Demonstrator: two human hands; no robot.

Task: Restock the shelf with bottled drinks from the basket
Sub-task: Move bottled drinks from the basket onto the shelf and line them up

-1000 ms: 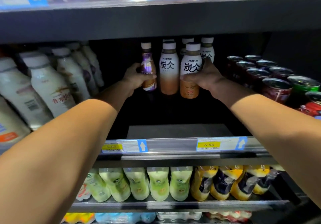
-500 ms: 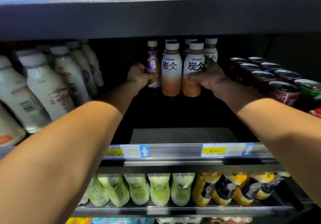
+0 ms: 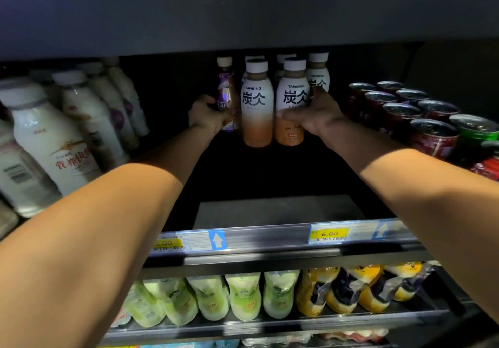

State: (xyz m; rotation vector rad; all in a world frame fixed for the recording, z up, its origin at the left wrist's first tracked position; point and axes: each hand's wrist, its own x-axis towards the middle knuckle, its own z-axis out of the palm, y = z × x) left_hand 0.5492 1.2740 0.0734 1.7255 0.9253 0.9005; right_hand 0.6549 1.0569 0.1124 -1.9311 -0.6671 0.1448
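Both my arms reach deep into the dark middle shelf (image 3: 270, 210). My left hand (image 3: 206, 116) grips a slim purple coffee bottle (image 3: 226, 88) standing at the back. My right hand (image 3: 314, 116) holds a white-and-brown Tanbing latte bottle (image 3: 293, 96) around its middle. A second Tanbing bottle (image 3: 256, 104) stands between the two, touching neither hand that I can tell. More Tanbing bottles (image 3: 318, 73) stand in rows behind. The basket is out of view.
White milk-drink bottles (image 3: 54, 137) fill the shelf's left side, dark red cans (image 3: 405, 110) and a green can (image 3: 475, 131) the right. A price rail (image 3: 270, 239) edges the shelf front. Green and yellow pouches (image 3: 243, 296) lie on the shelf below.
The two bottles in my hands sit slightly further back and closer to the standing row than a second ago. The view has shifted a little; both hands keep their hold.
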